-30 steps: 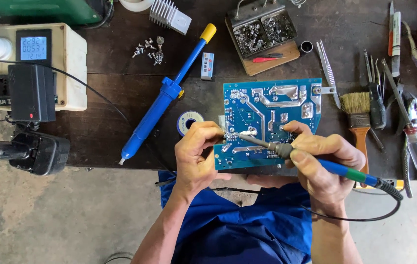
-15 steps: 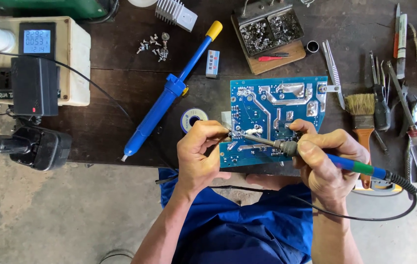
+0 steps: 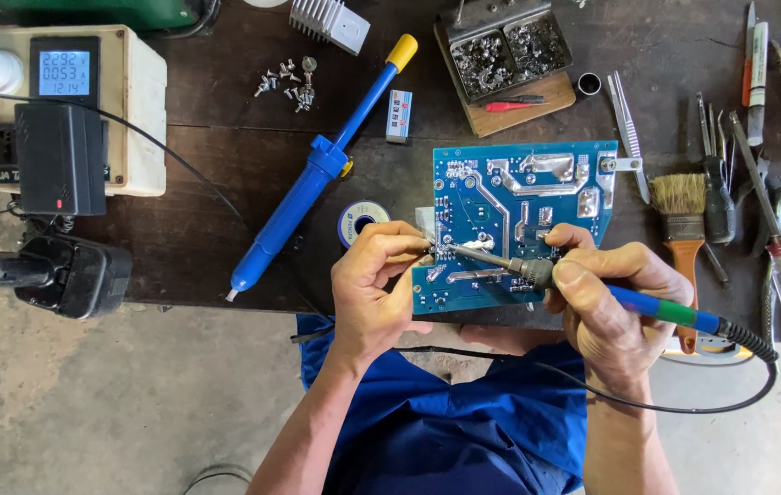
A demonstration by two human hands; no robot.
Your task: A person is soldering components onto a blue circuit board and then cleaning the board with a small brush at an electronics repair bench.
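From my remote seat, a good deal was cut off or hard to read. The exact joint where the iron's tip met the blue circuit board (image 3: 519, 220) sat half behind the left fingertips, so I could not make out what was being touched there. The lower left corner of the board lay under the left hand (image 3: 374, 289), and its near edge hung over the front of the dark workbench (image 3: 207, 247). The tools at the far right ran out of view, and the tray of small metal parts (image 3: 505, 50) was clipped by the top border; I could not count its contents.

The left hand was pinched shut at the board's left edge, thumb and fingers together; whatever thin thing it held there was too small to tell. The right hand (image 3: 615, 307) was wrapped tight on the one soldering iron (image 3: 583, 286), blue and green handled, its cable looping off below.

Counting the rest: one board, one blue desoldering pump (image 3: 317, 170) with a yellow cap, one small spool of solder (image 3: 360, 220) just left of the board, one brush (image 3: 681, 215), one pair of tweezers (image 3: 626, 124), one cream meter box (image 3: 138, 110) with a lit display, and a loose cluster of screws (image 3: 285, 84), roughly a dozen.
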